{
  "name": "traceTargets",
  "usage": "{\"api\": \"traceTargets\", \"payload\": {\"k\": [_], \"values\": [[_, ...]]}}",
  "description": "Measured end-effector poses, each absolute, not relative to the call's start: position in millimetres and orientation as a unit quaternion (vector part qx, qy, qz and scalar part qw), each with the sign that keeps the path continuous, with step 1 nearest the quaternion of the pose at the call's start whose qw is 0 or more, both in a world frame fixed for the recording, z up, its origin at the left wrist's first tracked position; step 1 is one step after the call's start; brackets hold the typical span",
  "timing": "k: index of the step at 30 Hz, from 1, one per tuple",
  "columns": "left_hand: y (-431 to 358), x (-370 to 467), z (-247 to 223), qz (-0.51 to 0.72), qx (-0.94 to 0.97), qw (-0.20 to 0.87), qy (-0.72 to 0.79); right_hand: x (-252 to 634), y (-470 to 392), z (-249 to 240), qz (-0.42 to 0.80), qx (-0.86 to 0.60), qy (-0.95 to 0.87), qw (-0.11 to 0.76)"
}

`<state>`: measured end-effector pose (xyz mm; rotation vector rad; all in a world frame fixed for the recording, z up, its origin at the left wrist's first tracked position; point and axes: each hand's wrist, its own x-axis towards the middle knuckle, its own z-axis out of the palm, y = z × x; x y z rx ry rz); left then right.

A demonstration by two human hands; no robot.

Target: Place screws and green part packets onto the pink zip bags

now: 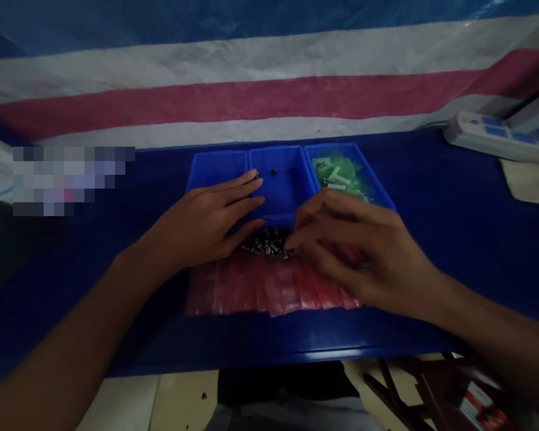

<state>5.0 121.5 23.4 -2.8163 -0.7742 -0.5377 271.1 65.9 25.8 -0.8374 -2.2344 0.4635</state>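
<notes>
My left hand (211, 218) lies palm down with its fingers stretched out over the divider between the left and middle blue trays (278, 157). A small dark piece shows at its index fingertip; whether the finger touches it is unclear. Just below the trays lies a pile of small metal screws (267, 242), on or behind a row of overlapping red-tinted plastic bags (256, 287). My right hand (350, 239) is at the right end of this pile, thumb and fingers pinched together. Whatever is between them is hidden. One small dark piece (273, 172) sits in the middle tray.
In the right tray are green plastic bags (348, 164) with white pieces (340, 178). A white power strip (489, 129) lies at the back right of the blue table (435, 221). Striped sheeting (269, 99) hangs behind. A brown stool (453, 383) stands below, right.
</notes>
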Motion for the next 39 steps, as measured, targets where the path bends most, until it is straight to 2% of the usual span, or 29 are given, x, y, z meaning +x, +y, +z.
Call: {"api": "traceTargets", "payload": {"k": [7, 10, 12, 16, 25, 30, 33, 35, 37, 39], "values": [[123, 5, 25, -0.180, -0.946, 0.095, -0.253, 272, 70, 37, 0.415, -0.386, -0.746, 0.349], [123, 5, 24, -0.187, -0.945, 0.096, -0.250, 270, 71, 35, 0.500, -0.371, -0.685, 0.379], [123, 5, 23, -0.190, -0.945, 0.093, -0.250, 269, 70, 34, 0.543, -0.352, -0.668, 0.367], [123, 6, 24, -0.182, -0.946, 0.095, -0.250, 269, 70, 36, 0.578, -0.357, -0.660, 0.321], [121, 7, 28, -0.181, -0.938, 0.122, -0.270, 272, 76, 34, 0.556, -0.376, -0.647, 0.362], [119, 7, 28, -0.173, -0.941, 0.149, -0.249, 270, 74, 31, 0.522, -0.397, -0.621, 0.429], [120, 7, 27, -0.189, -0.941, 0.169, -0.225, 270, 71, 26, 0.399, -0.361, -0.707, 0.458], [120, 6, 27, -0.196, -0.940, 0.159, -0.229, 270, 70, 21, 0.241, -0.299, -0.827, 0.411], [121, 5, 26, -0.194, -0.941, 0.143, -0.237, 269, 70, 13, 0.094, -0.242, -0.914, 0.311], [122, 5, 25, -0.197, -0.942, 0.133, -0.236, 266, 71, 7, 0.025, -0.225, -0.943, 0.245]]}}
